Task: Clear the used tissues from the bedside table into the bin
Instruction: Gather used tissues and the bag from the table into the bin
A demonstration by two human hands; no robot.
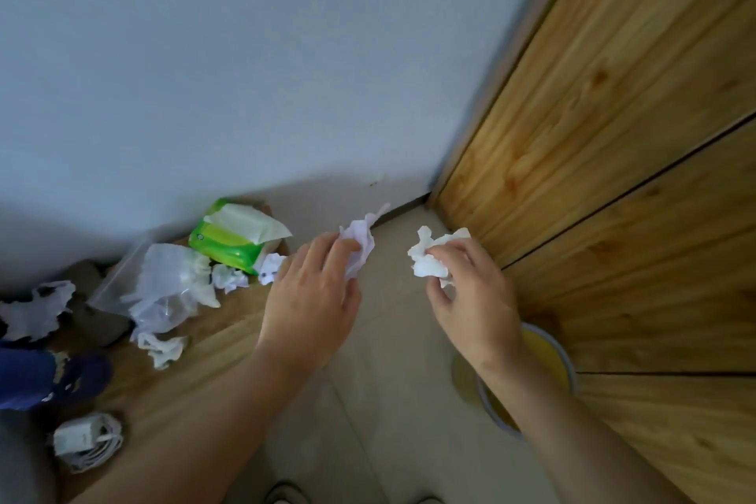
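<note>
Here each hand [313,291] [470,282] pinches a crumpled white tissue [360,245] [425,258]

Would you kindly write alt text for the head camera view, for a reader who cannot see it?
Two bare hands each hold a crumpled tissue: the left hand a tissue, the right hand another, above a bin on the floor. More tissues and a green tissue pack lie on the wooden bedside table.

Green tissue pack [229,243], plastic bag [163,286], charger [84,440].
</note>
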